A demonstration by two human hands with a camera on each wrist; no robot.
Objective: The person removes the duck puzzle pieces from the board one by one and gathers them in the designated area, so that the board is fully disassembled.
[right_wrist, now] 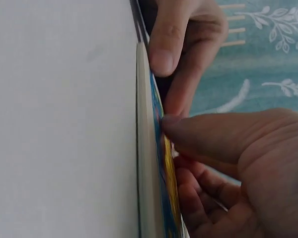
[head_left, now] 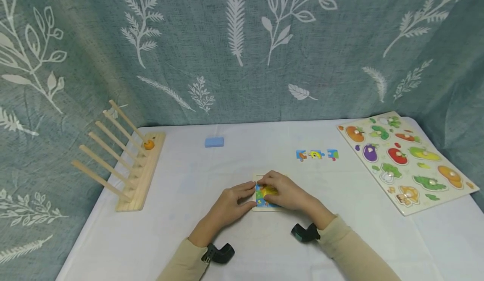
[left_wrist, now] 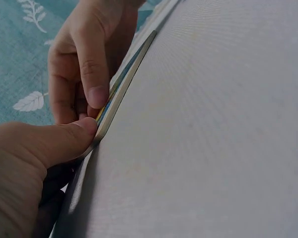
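Note:
A small jigsaw puzzle in a pale wooden tray [head_left: 266, 209] lies flat at the front middle of the table. Blue, green and yellow puzzle pieces [head_left: 260, 197] show inside it, partly covered by my right hand. My left hand [head_left: 228, 203] rests along the tray's left side, its extended fingers and thumb touching the edge. Over the puzzle, my right hand [head_left: 288, 193] bends its thumb and fingers onto a yellow puzzle piece [head_left: 269, 190]. In the right wrist view, the right thumb [right_wrist: 203, 131] touches the picture surface; the piece's outline is hidden.
Three loose puzzle pieces [head_left: 315, 154] lie in a row behind my right hand. A blue block [head_left: 214, 142] sits farther back. At left stands a wooden peg rack [head_left: 147, 180] with an orange bead [head_left: 149, 145]. A vegetable puzzle board [head_left: 410, 159] covers the right side.

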